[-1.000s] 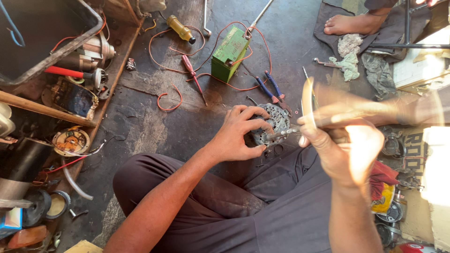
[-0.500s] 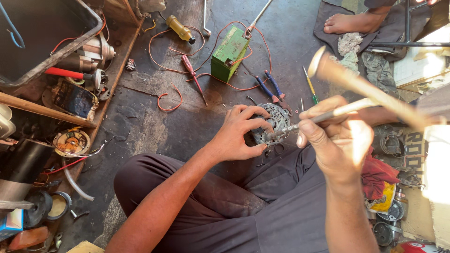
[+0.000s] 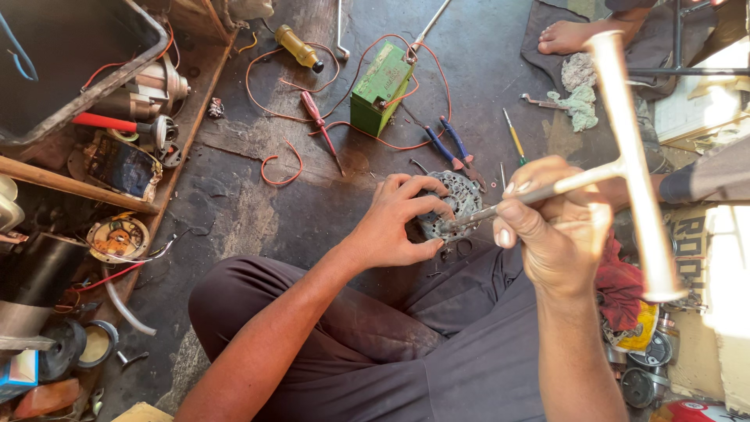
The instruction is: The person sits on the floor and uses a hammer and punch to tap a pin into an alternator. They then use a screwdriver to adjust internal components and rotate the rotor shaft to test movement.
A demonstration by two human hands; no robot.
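At the far left, a dark rectangular tray [image 3: 62,62] and a red-handled tool [image 3: 101,123] are seen among motor parts on a wooden ledge. On the dark concrete floor [image 3: 258,211], a yellow-handled tool [image 3: 297,47] and a red-handled screwdriver [image 3: 319,121] are laid near a green box-shaped battery [image 3: 381,84], around which orange wire [image 3: 269,86] is looped. A pair of blue-handled pliers [image 3: 453,147] is laid just right of the battery.

The left hand [image 3: 402,223] is curled over a round grey metal plate with slots and holes [image 3: 455,205], which rests on the floor in front of the seated person's dark trousers; the fingers are wrapped over its upper-left edge and the thumb is pressed at its lower side, so the plate is gripped.

The right hand [image 3: 558,227] is closed around the shaft of a pale metal T-handled wrench [image 3: 625,164]. The shaft's long axis runs from upper right down to lower left, and its working end is pointed at the plate and is touching it just beside the left fingertips. The crossbar stands nearly upright, tilted slightly, to the right of the hand.

A yellow-handled screwdriver [image 3: 514,137] and a pale crumpled rag [image 3: 580,90] lie beyond the hand, and another person's bare foot [image 3: 574,35] is seen at the top. A red cloth [image 3: 621,285] lies by the right knee.
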